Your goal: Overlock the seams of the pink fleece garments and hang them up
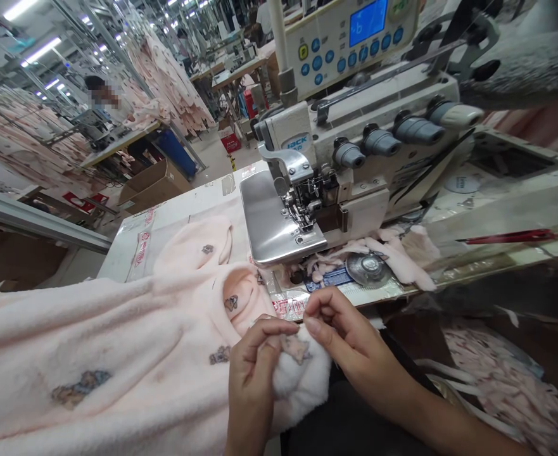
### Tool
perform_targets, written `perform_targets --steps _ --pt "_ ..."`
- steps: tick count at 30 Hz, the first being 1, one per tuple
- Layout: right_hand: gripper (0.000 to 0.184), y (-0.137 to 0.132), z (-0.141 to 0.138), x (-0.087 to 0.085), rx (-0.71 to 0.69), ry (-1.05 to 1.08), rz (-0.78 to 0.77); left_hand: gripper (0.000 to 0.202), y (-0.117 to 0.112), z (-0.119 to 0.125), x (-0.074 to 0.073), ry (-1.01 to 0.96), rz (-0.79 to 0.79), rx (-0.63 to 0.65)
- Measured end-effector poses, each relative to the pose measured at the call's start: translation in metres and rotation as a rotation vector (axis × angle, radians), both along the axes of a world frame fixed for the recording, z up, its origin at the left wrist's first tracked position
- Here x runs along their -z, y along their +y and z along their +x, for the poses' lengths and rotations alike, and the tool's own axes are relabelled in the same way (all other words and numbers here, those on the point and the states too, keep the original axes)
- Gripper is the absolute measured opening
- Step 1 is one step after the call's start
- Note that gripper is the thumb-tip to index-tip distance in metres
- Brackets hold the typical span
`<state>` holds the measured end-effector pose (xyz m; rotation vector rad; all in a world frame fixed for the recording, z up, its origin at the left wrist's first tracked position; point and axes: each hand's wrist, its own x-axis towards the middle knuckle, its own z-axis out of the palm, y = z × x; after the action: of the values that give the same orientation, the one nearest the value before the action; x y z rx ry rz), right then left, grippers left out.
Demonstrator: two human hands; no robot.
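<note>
Both hands meet at the edge of a pale pink, fluffy printed fabric piece [302, 373] in front of the sewing machine. My left hand [257, 367] pinches that edge between thumb and fingers. Close beside it, my right hand [348, 332] is closed in a pinch at the same edge; its fingertips hide the exact spot. More of the pink fleece [131, 354] spreads leftward over the table, with small animal prints and a folded opening. Just beyond the hands stands the overlock sewing machine [302, 202], its presser area away from the held edge.
Fabric scraps and a round glass-like disc [368, 269] lie along the table edge below the machine. Red tweezers [511, 237] rest at right. A bin of scraps [501, 373] is lower right. A co-worker [112, 104] sits at another machine, near a cardboard box [155, 187].
</note>
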<state>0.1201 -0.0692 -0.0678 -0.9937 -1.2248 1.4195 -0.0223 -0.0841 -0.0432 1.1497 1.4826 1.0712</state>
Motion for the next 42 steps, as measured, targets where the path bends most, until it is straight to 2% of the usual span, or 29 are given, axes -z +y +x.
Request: perform_targets --steps 4,8,11,14,22,30,37,42 --pt "0.005 -0.005 0.0 0.001 -0.008 -0.068 0.053 0.013 0.002 0.003 -0.001 0.035 -0.048 -0.034" --pt "0.004 -0.005 0.0 0.002 0.009 -0.048 0.022 0.016 0.002 0.001 0.0 -0.02 -0.108 -0.01" --pt "0.003 -0.004 -0.001 0.004 0.028 -0.022 0.006 0.011 0.001 -0.002 0.001 -0.026 -0.053 0.054" --pt "0.004 -0.004 -0.002 0.004 0.047 -0.038 0.03 0.017 0.0 -0.003 0.001 -0.024 -0.013 0.116" --pt "0.011 -0.009 0.0 0.002 0.031 -0.133 0.166 0.014 0.004 0.006 -0.002 0.011 -0.06 -0.022" --pt "0.003 -0.009 -0.004 0.008 0.044 -0.013 -0.001 0.015 0.005 -0.003 0.007 0.075 -0.122 0.016" --pt "0.001 -0.007 -0.004 0.006 0.03 0.066 -0.067 0.018 0.007 0.002 0.006 -0.051 -0.197 -0.045" --pt "0.006 -0.005 -0.005 0.006 0.0 0.146 -0.139 0.022 0.006 0.0 0.006 -0.107 -0.273 -0.013"
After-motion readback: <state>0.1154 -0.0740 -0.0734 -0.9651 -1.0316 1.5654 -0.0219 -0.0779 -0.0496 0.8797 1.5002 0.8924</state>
